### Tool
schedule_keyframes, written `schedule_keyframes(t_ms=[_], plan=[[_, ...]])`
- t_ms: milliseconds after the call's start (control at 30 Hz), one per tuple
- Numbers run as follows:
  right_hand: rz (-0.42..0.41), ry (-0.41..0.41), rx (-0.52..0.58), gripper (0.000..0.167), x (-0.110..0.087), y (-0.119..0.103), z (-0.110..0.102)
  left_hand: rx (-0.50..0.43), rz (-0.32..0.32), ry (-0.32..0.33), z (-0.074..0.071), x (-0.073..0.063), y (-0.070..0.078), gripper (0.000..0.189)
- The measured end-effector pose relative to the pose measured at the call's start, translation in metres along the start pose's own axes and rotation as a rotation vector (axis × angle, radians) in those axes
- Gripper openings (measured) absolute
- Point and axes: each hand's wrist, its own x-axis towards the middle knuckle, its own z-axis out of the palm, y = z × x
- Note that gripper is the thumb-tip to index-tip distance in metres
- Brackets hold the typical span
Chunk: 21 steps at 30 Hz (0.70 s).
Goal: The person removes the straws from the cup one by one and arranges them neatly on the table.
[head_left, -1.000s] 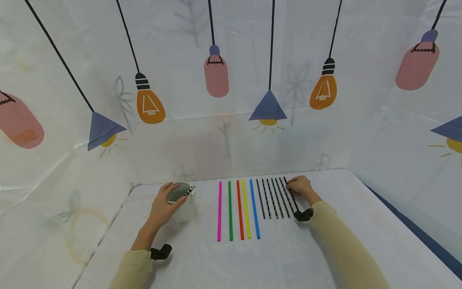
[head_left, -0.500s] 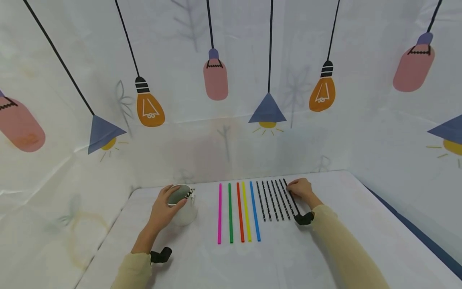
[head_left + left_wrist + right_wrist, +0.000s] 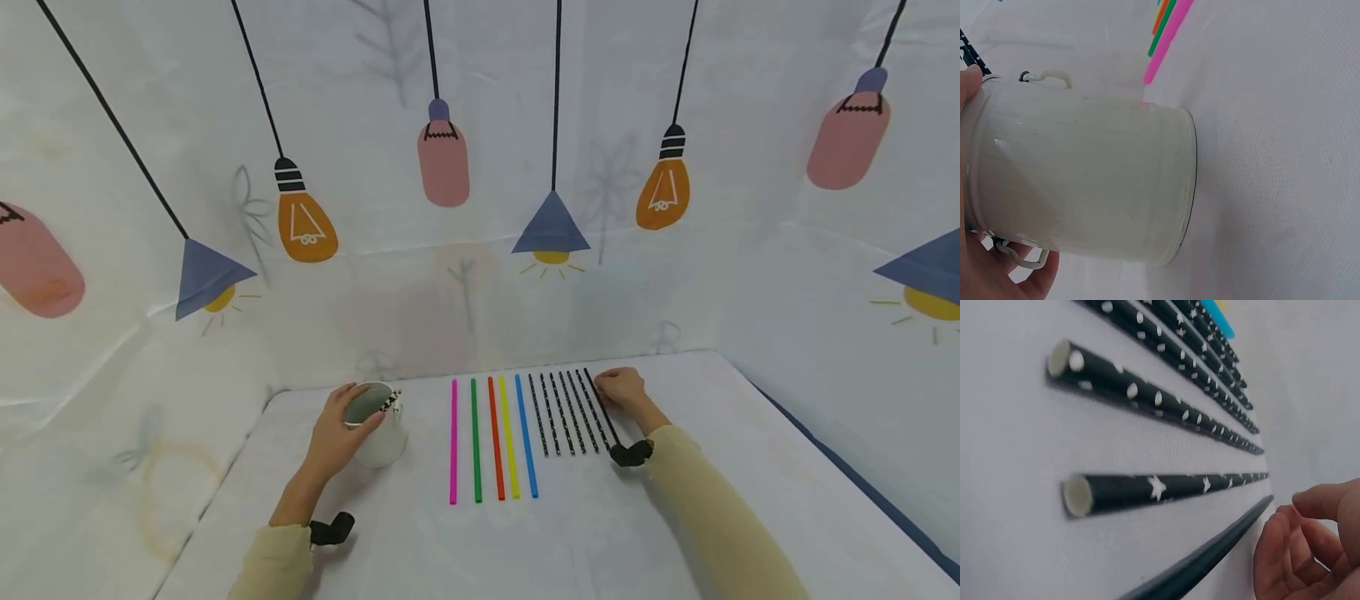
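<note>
My left hand (image 3: 333, 429) grips a white enamel pot (image 3: 381, 446) by its rim, thumb near a black straw with white dots (image 3: 972, 53) that sticks out at the mouth. Small loop handles show in the left wrist view, with fingers behind the lower handle (image 3: 1025, 261). At the right end of a straw row, my right hand (image 3: 626, 390) has loosely curled fingers right beside the far end of a plain black straw (image 3: 1210, 551). That straw lies flat, next to a black one with white stars (image 3: 1197, 483). Nothing shows between the right thumb and fingers.
Several black patterned straws (image 3: 538, 415) lie side by side mid-table. Left of them are longer blue (image 3: 527, 437), yellow (image 3: 509, 437), orange-red (image 3: 496, 437), green (image 3: 476, 437) and pink (image 3: 453, 442) straws. A white wall with printed lamps (image 3: 553, 225) stands behind the white table (image 3: 570, 542).
The head view has shifted slightly. Both hands, the pot and the straws keep the same places relative to one another.
</note>
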Motion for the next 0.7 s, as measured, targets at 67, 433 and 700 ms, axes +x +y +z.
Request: schedule_keyframes(t_ms=[67, 433, 700], plan=[[-0.028, -0.003, 0.014, 0.035, -0.004, -0.004, 0.002, 0.003, 0.001, -0.002, 0.000, 0.000, 0.000, 0.064], [-0.226, -0.137, 0.096, 0.031, -0.049, -0.062, 0.046, 0.009, -0.027, 0.000, -0.003, 0.002, 0.003, 0.067], [-0.334, -0.241, 0.118, 0.022, -0.087, -0.098, 0.093, 0.013, -0.022, -0.021, -0.003, 0.002, 0.004, 0.071]])
